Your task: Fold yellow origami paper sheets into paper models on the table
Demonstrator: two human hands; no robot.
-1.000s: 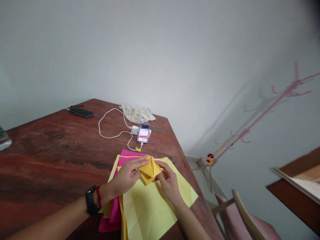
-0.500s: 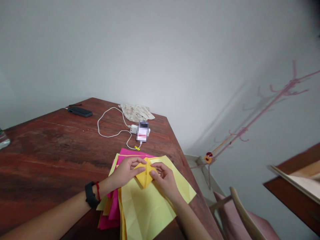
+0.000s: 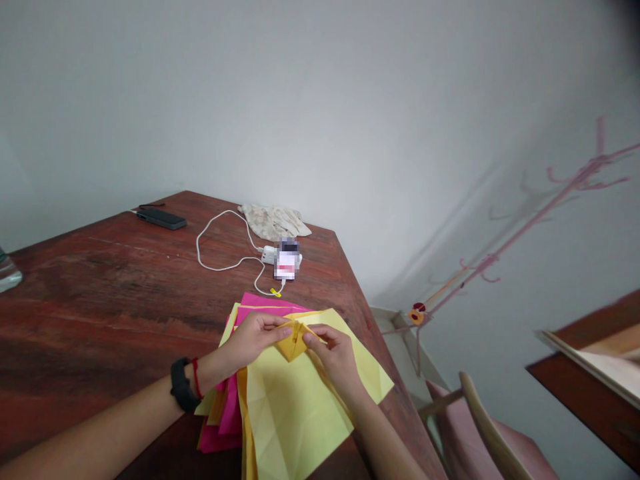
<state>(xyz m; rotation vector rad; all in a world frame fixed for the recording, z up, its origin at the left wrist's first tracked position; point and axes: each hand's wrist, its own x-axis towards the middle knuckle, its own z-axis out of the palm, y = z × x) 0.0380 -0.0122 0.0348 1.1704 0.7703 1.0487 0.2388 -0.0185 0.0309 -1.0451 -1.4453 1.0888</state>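
The left hand [image 3: 255, 339] has its thumb and fingers pinched on one side of a small, golden-yellow folded paper [image 3: 290, 349], and the right hand [image 3: 334, 348] pinches the other side. Between them the piece comes down to a point towards the person, and a gap opens along its upper middle; I can't make out anything inside that gap. The folded paper is above a big, creased, pale-yellow paper sheet [image 3: 295, 413], which overlaps a loose stack of bright magenta paper sheets [image 3: 266, 301]. A black wristband [image 3: 183, 385] and a thin red cord [image 3: 195, 377] circle the left wrist.

Beyond the stack, on the reddish-brown wooden table [image 3: 125, 293], a phone with a blocked-out screen [image 3: 286, 265] overlaps a white plastic block [image 3: 268, 255], with a looping white cable [image 3: 220, 269] around them. Behind them is a crumpled, patterned whitish cloth [image 3: 275, 222]; farther left, a dark flat oblong device [image 3: 161, 218]. At the far left edge sits a clear, bottle-like container [image 3: 7, 272], partly cut off, its contents too indistinct to tell.
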